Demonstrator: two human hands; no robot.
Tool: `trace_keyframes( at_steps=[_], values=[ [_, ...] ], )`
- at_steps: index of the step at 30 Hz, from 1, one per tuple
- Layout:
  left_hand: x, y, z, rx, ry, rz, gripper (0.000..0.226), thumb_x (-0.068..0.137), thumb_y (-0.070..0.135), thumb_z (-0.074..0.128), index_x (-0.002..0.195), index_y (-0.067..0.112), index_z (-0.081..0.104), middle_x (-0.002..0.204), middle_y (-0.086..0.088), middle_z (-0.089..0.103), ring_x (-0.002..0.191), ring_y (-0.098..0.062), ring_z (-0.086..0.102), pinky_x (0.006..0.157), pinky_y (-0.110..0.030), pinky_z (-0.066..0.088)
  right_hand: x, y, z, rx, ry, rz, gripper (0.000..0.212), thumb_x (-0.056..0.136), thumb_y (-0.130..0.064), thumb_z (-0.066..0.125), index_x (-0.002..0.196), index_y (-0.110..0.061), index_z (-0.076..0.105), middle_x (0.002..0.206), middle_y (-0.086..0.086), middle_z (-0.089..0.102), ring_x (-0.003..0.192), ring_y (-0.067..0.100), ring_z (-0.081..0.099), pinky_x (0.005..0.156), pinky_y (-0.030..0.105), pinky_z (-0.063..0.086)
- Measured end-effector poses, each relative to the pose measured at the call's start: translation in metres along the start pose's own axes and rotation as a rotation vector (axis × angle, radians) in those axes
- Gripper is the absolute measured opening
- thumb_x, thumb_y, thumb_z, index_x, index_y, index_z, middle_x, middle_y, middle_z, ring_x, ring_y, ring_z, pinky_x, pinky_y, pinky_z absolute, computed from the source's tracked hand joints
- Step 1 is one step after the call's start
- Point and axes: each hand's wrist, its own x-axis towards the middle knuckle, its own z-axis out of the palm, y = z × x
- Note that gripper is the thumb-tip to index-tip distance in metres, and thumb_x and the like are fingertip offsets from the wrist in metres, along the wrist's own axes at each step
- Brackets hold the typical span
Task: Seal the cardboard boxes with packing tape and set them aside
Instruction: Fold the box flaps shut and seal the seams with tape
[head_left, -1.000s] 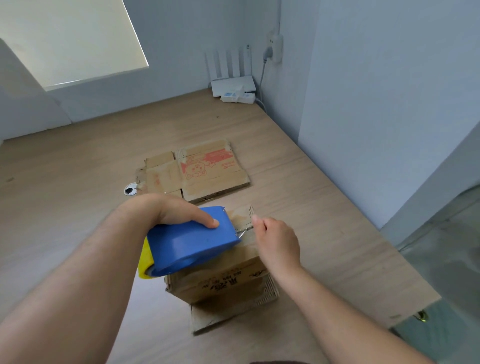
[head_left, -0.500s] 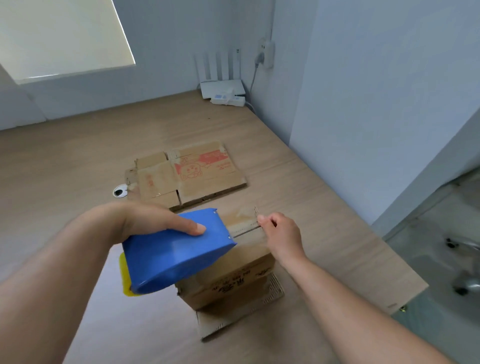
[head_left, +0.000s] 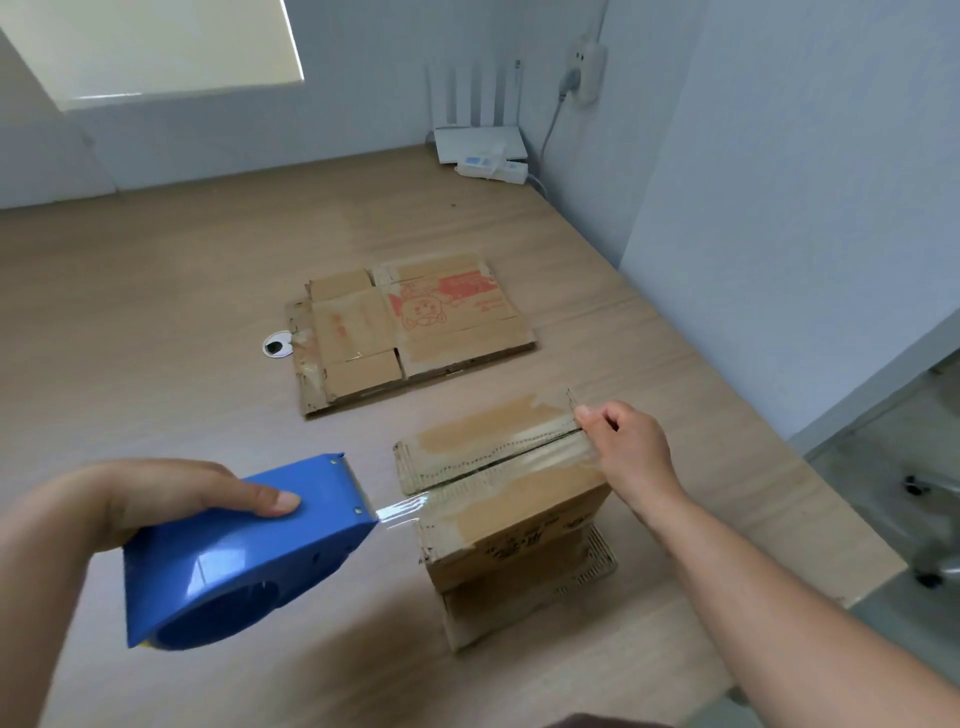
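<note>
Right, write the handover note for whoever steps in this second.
Left hand grips the blue tape dispenser, held off the near-left side of the cardboard box.
Right hand pinches the end of the tape at the box's far edge.
Done: tape drawn from the dispenser along the top seam.
Left: press it down, cut it, set the box aside. The flattened cardboard further back on the table is not yet assembled.
</note>
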Motion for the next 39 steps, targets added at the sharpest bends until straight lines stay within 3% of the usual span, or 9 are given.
trace_keyframes(
  at_steps=[6,12,15,17,21,30,33,36,39],
  values=[
    [-0.031,0.036,0.011,-0.003,-0.168,-0.002,0.077,0.042,0.067,0.080,0.095,0.011,0.076,0.092,-0.008,0.075,0.084,-0.025,0.073,0.082,-0.034,0.055,0.000,-0.002,0.000,-0.015,-0.008,0.008,0.040,0.096,-0.030,0.055,0.061,-0.012,0.045,0.056,-0.001,0.042,0.054,0.013,0.037,0.051,0.027,0.028],
    [-0.025,0.077,0.030,0.183,0.110,-0.041,0.049,0.072,0.065,0.068,0.088,0.018,0.063,0.089,0.002,0.063,0.084,-0.017,0.062,0.077,-0.030,0.044,-0.001,-0.005,0.000,-0.045,-0.007,-0.005,0.042,0.097,-0.030,0.053,0.060,-0.013,0.040,0.056,-0.001,0.038,0.054,0.014,0.034,0.051,0.028,0.027],
    [-0.013,0.078,0.051,0.579,0.380,-0.074,0.034,0.085,0.054,0.058,0.094,0.021,0.061,0.079,0.006,0.053,0.081,-0.017,0.054,0.072,-0.026,0.040,-0.001,-0.004,0.000,-0.042,-0.007,-0.003,0.042,0.097,-0.029,0.053,0.060,-0.013,0.040,0.056,0.000,0.039,0.054,0.015,0.035,0.052,0.029,0.028],
    [0.000,0.067,0.062,0.660,0.492,-0.106,0.034,0.089,0.052,0.050,0.104,0.023,0.061,0.078,0.007,0.050,0.080,-0.016,0.052,0.069,-0.026,0.038,-0.001,-0.005,-0.001,-0.041,-0.005,0.002,0.042,0.097,-0.030,0.053,0.061,-0.012,0.042,0.056,0.001,0.041,0.055,0.016,0.036,0.052,0.030,0.030],
    [0.015,0.055,0.078,0.426,0.482,-0.098,0.036,0.088,0.054,0.044,0.102,0.022,0.054,0.082,0.006,0.054,0.081,-0.019,0.055,0.066,-0.028,0.037,0.000,-0.007,0.002,-0.032,-0.013,0.025,0.042,0.097,-0.030,0.052,0.061,-0.012,0.041,0.058,0.002,0.042,0.057,0.018,0.037,0.053,0.031,0.029],
    [0.042,0.038,0.132,0.248,0.663,-0.075,0.040,0.098,0.045,0.039,0.117,0.011,0.050,0.110,-0.007,0.066,0.098,-0.025,0.063,0.071,-0.029,0.041,0.002,-0.005,0.006,-0.011,0.010,0.008,0.039,0.097,-0.030,0.052,0.063,-0.011,0.046,0.061,0.002,0.047,0.066,0.025,0.044,0.059,0.034,0.027],
    [0.034,0.042,0.138,0.106,0.852,-0.030,0.032,0.097,0.032,0.044,0.116,0.006,0.049,0.117,-0.015,0.062,0.105,-0.033,0.057,0.081,-0.036,0.040,0.002,-0.002,0.007,-0.008,0.002,0.002,0.039,0.097,-0.030,0.051,0.062,-0.013,0.045,0.062,0.001,0.048,0.067,0.025,0.046,0.060,0.034,0.028],
    [0.002,0.076,0.150,-0.320,1.042,0.226,0.045,0.099,0.017,0.038,0.141,0.001,0.036,0.151,-0.015,0.034,0.138,-0.029,0.032,0.110,-0.033,0.023,0.003,-0.001,0.008,-0.010,0.000,-0.013,0.039,0.098,-0.031,0.049,0.063,-0.012,0.047,0.063,0.004,0.050,0.068,0.027,0.047,0.060,0.034,0.029],
    [-0.019,0.124,0.179,-0.361,0.919,0.409,0.062,0.103,0.034,0.026,0.152,0.009,0.000,0.159,0.002,-0.005,0.148,-0.011,-0.006,0.115,-0.020,-0.005,0.003,-0.001,0.009,0.000,-0.006,-0.010,0.040,0.098,-0.032,0.049,0.063,-0.013,0.046,0.063,0.002,0.049,0.067,0.026,0.046,0.059,0.034,0.029]
  ],
)
